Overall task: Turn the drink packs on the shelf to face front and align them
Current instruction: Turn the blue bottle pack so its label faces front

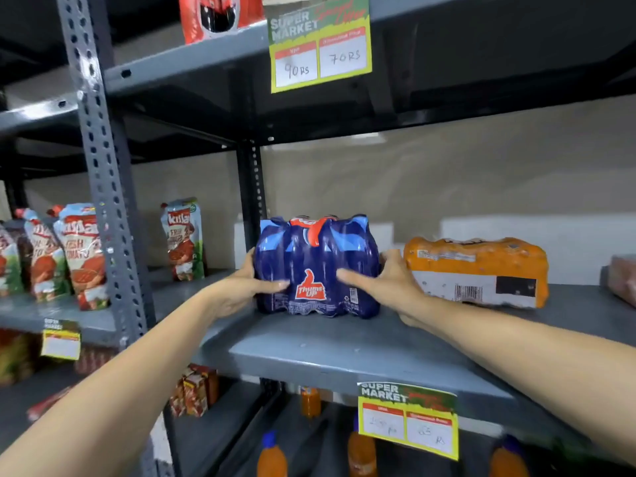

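Task roughly half done — the blue drink pack [316, 266], upright at mid-shelf [344, 352] with logo facing front, is clamped between left hand [241, 287] and right hand [385, 284], while the orange pack [476, 270] at its 3 o'clock lies toppled — barcode outward, unturned.

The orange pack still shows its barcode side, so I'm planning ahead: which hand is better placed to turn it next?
Right. The right hand rests on the blue shrink-wrapped drink pack on the side next to the orange shrink-wrapped drink pack. The left hand is on the blue pack's far side and would have to cross it.
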